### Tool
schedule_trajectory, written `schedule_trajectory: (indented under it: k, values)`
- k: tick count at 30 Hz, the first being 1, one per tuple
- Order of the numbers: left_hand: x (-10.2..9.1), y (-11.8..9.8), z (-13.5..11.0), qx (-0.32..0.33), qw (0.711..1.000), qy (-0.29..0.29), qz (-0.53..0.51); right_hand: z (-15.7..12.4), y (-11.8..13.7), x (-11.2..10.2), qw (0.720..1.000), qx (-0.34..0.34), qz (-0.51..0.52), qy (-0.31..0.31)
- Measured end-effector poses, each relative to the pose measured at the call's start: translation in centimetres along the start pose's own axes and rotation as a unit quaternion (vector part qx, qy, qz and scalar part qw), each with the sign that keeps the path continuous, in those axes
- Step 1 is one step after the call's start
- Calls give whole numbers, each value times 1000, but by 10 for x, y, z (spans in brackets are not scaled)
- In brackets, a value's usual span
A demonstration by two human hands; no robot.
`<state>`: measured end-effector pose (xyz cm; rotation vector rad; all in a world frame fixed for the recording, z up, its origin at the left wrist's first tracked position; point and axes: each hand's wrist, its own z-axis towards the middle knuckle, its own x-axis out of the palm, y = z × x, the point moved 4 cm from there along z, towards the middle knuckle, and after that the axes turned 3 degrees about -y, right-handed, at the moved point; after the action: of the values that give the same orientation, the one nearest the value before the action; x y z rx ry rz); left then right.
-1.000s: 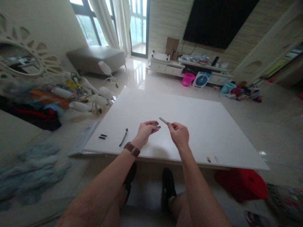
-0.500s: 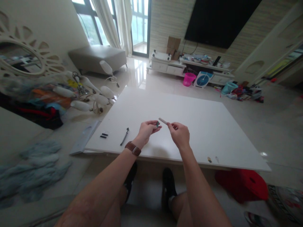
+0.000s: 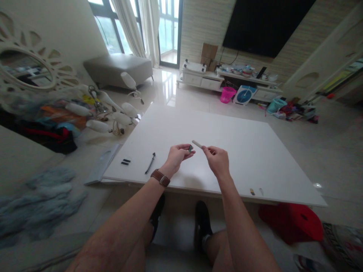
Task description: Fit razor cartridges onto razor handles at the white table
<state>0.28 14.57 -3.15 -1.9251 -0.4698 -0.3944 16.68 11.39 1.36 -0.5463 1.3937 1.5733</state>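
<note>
Over the white tabletop, my left hand pinches a small green and dark piece, too small to identify. My right hand grips a thin, flat, light grey stick whose free end points left toward the green piece, with a small gap between them. On the tabletop left of my left hand lies a slim dark tool with an angled head. Farther left are small black strips. A small yellowish and dark piece and a small pale piece lie near the front edge at right.
A lamp with several white shades stands beyond the table's left edge. On the floor at right is a red stool-like object. A pink basket and a boxed fan stand by the TV cabinet. Grey cloth lies at left.
The whole view has shifted very slightly. Both hands hold the same things in nearly the same pose, with the stick still close to the green piece.
</note>
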Motion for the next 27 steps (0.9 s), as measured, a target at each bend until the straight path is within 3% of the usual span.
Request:
schedule_trajectory:
  k: [2, 6, 10, 14, 20, 24, 27]
  values:
    - [0, 0, 0, 1, 1000, -2, 2, -1, 1, 3, 999, -12, -2, 33]
    - [0, -2, -2, -3, 1000, -6, -5, -1, 0, -2, 999, 0, -28, -40]
    - [1, -3, -3, 4, 1000, 0, -1, -2, 2, 2, 1000, -21, -11, 17]
    - [2, -3, -4, -3, 1000, 2, -11, -1, 1, -6, 998, 7, -18, -62]
    - [-1, -4, -1, -9, 998, -14, -65, -2, 2, 5, 998, -24, -22, 58]
    - [-2, -3, 2, 0, 998, -2, -59, -4, 5, 8, 995, -35, -35, 84]
    - [-5, -2, 3, 8, 999, -28, -41, -6, 8, 9, 989, -70, -49, 122]
